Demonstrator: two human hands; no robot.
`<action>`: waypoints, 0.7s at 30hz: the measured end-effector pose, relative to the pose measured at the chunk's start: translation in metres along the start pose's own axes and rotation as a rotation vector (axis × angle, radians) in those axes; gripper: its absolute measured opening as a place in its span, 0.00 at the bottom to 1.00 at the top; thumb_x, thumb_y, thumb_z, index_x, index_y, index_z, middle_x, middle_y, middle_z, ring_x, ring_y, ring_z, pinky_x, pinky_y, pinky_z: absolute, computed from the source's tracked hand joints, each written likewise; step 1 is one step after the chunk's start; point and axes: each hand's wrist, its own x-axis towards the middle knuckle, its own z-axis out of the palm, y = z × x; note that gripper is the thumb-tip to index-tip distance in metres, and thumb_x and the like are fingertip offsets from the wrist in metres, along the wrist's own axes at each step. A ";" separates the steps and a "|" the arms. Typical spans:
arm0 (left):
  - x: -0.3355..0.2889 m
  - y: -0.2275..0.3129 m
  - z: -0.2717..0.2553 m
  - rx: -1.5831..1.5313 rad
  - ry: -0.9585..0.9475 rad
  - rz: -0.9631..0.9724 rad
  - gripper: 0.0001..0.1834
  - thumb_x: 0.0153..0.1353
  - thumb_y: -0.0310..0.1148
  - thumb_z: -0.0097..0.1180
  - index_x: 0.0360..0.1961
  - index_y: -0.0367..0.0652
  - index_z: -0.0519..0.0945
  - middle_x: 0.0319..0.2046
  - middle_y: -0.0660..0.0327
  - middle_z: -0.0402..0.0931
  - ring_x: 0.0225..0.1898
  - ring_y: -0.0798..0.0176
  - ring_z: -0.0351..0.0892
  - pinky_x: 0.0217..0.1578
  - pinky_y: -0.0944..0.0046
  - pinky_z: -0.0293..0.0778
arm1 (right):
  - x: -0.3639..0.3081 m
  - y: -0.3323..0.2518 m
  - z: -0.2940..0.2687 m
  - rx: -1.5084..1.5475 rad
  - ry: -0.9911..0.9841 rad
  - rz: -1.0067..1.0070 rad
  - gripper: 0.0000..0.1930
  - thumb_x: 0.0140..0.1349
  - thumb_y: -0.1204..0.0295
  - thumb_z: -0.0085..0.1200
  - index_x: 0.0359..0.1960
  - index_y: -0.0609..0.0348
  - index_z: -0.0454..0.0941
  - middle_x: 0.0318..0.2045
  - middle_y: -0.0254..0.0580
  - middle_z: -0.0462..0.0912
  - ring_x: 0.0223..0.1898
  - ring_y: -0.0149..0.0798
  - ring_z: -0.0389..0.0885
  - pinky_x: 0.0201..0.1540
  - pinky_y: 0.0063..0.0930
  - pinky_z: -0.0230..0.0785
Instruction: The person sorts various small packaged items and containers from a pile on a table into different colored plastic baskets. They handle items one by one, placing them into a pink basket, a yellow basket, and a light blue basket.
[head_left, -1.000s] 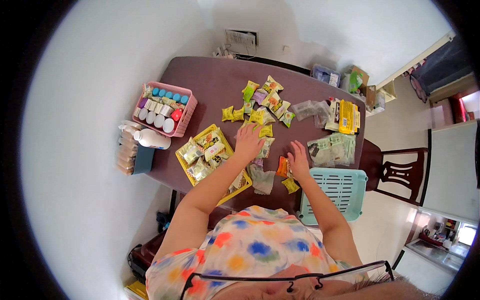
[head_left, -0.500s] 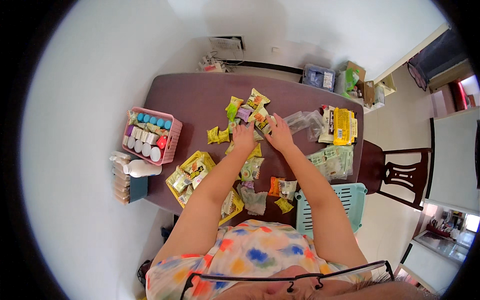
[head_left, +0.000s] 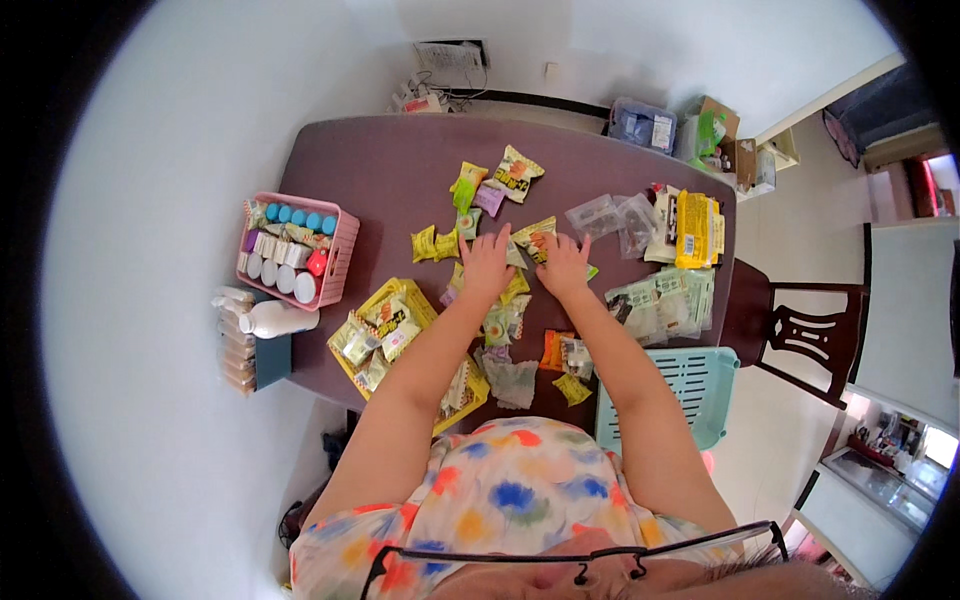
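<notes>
Both my hands reach over wrapped snack packets in the middle of the table. My left hand (head_left: 487,268) has its fingers stretched out, over or beside several small packets; what lies under the palm is hidden. My right hand (head_left: 566,264) is spread, its thumb side against a yellow snack packet (head_left: 535,238). Beyond them lie a larger yellow packet (head_left: 516,174), a purple packet (head_left: 489,199) and a yellow-green packet (head_left: 468,184). To the left of my left hand are small yellow packets (head_left: 424,244). Green packets (head_left: 503,317) lie between my forearms.
A yellow basket (head_left: 342,352) of packets sits left of my left forearm. Farther left stand a pink basket (head_left: 349,240) with bottles and a white bottle (head_left: 282,319). At right lie clear bags (head_left: 637,225), yellow packages (head_left: 698,229), flat green-white packs (head_left: 663,303) and a teal basket (head_left: 722,398).
The yellow packet by my right hand has come nearer to me and lies apart from the far packets. My right hand has shifted slightly right. The whole view has moved a little.
</notes>
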 end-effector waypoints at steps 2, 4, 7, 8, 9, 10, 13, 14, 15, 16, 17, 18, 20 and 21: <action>-0.002 0.003 -0.011 -0.007 0.147 0.057 0.47 0.42 0.38 0.69 0.65 0.49 0.60 0.45 0.61 0.69 0.54 0.58 0.67 0.65 0.37 0.43 | -0.013 0.002 -0.005 0.115 0.063 0.026 0.31 0.48 0.68 0.62 0.56 0.50 0.66 0.48 0.41 0.73 0.55 0.44 0.71 0.67 0.59 0.39; -0.008 0.010 -0.028 -0.105 0.207 0.064 0.46 0.43 0.36 0.68 0.65 0.48 0.60 0.48 0.58 0.67 0.56 0.55 0.65 0.66 0.38 0.43 | -0.025 0.003 -0.019 0.221 0.157 0.016 0.32 0.48 0.69 0.62 0.57 0.51 0.66 0.49 0.40 0.73 0.56 0.43 0.70 0.68 0.59 0.39; -0.021 0.021 -0.054 -0.242 0.261 0.069 0.46 0.46 0.34 0.66 0.66 0.47 0.57 0.51 0.53 0.65 0.58 0.50 0.63 0.65 0.37 0.44 | -0.043 0.000 -0.033 0.389 0.296 0.044 0.32 0.48 0.70 0.61 0.58 0.53 0.65 0.52 0.41 0.72 0.57 0.43 0.69 0.69 0.54 0.39; -0.028 0.024 -0.065 -0.315 0.268 0.076 0.46 0.46 0.34 0.65 0.66 0.47 0.56 0.51 0.53 0.65 0.58 0.50 0.63 0.64 0.38 0.45 | -0.050 -0.003 -0.040 0.447 0.321 0.054 0.32 0.48 0.70 0.61 0.58 0.54 0.65 0.52 0.42 0.72 0.57 0.43 0.69 0.69 0.53 0.39; -0.036 0.022 -0.072 -0.386 0.273 0.074 0.45 0.47 0.34 0.65 0.66 0.46 0.56 0.51 0.52 0.65 0.58 0.50 0.62 0.64 0.39 0.46 | -0.059 -0.008 -0.051 0.525 0.290 0.048 0.33 0.49 0.72 0.61 0.59 0.55 0.63 0.54 0.45 0.71 0.59 0.47 0.67 0.67 0.47 0.46; -0.046 0.021 -0.081 -0.456 0.280 0.070 0.45 0.48 0.34 0.64 0.67 0.46 0.55 0.51 0.52 0.65 0.58 0.49 0.62 0.64 0.40 0.47 | -0.069 -0.013 -0.055 0.607 0.266 0.059 0.32 0.50 0.72 0.61 0.59 0.56 0.63 0.54 0.45 0.71 0.59 0.48 0.67 0.66 0.45 0.50; -0.084 0.011 -0.106 -0.576 0.317 0.035 0.43 0.50 0.34 0.63 0.66 0.42 0.56 0.52 0.48 0.65 0.57 0.45 0.63 0.63 0.46 0.51 | -0.101 -0.025 -0.058 0.792 0.181 0.073 0.32 0.54 0.73 0.61 0.60 0.58 0.61 0.55 0.50 0.69 0.58 0.53 0.67 0.59 0.41 0.62; -0.098 0.003 -0.113 -0.598 0.339 0.016 0.42 0.51 0.34 0.63 0.66 0.41 0.56 0.52 0.48 0.66 0.57 0.44 0.64 0.63 0.48 0.52 | -0.112 -0.031 -0.059 0.845 0.134 0.067 0.31 0.55 0.73 0.61 0.60 0.58 0.61 0.55 0.50 0.68 0.58 0.53 0.68 0.59 0.41 0.62; -0.114 -0.007 -0.119 -0.615 0.330 -0.045 0.40 0.52 0.35 0.62 0.65 0.40 0.58 0.52 0.47 0.67 0.57 0.43 0.64 0.61 0.49 0.55 | -0.124 -0.040 -0.062 0.899 0.081 0.060 0.31 0.55 0.73 0.60 0.60 0.58 0.61 0.55 0.50 0.68 0.57 0.53 0.68 0.59 0.41 0.62; -0.131 -0.023 -0.118 -0.638 0.356 -0.098 0.40 0.53 0.35 0.62 0.65 0.40 0.58 0.53 0.46 0.67 0.56 0.43 0.65 0.60 0.49 0.57 | -0.135 -0.049 -0.065 0.952 0.025 0.051 0.30 0.55 0.73 0.60 0.60 0.58 0.61 0.55 0.51 0.68 0.57 0.52 0.69 0.59 0.41 0.62; -0.150 -0.041 -0.113 -0.663 0.387 -0.150 0.39 0.53 0.36 0.62 0.64 0.39 0.59 0.53 0.46 0.67 0.56 0.44 0.66 0.59 0.50 0.58 | -0.145 -0.059 -0.068 0.860 0.040 -0.032 0.30 0.55 0.72 0.60 0.59 0.59 0.62 0.53 0.51 0.70 0.55 0.53 0.70 0.58 0.41 0.62; -0.167 -0.055 -0.113 -0.691 0.412 -0.197 0.39 0.53 0.36 0.62 0.64 0.39 0.59 0.53 0.46 0.67 0.56 0.44 0.66 0.58 0.50 0.60 | -0.154 -0.066 -0.065 0.835 0.006 -0.075 0.29 0.55 0.72 0.61 0.58 0.59 0.63 0.53 0.51 0.70 0.55 0.53 0.70 0.57 0.41 0.63; -0.208 -0.082 -0.121 -0.712 0.451 -0.306 0.37 0.54 0.36 0.63 0.63 0.39 0.62 0.52 0.44 0.70 0.54 0.44 0.69 0.54 0.51 0.63 | -0.169 -0.078 -0.055 0.784 -0.064 -0.165 0.29 0.54 0.72 0.61 0.58 0.60 0.64 0.51 0.52 0.71 0.54 0.53 0.70 0.57 0.41 0.63; -0.228 -0.093 -0.125 -0.738 0.459 -0.364 0.37 0.53 0.36 0.63 0.62 0.40 0.62 0.52 0.44 0.70 0.53 0.44 0.69 0.54 0.51 0.63 | -0.175 -0.088 -0.056 0.733 -0.051 -0.266 0.31 0.51 0.72 0.62 0.58 0.58 0.65 0.51 0.51 0.71 0.54 0.54 0.70 0.58 0.44 0.62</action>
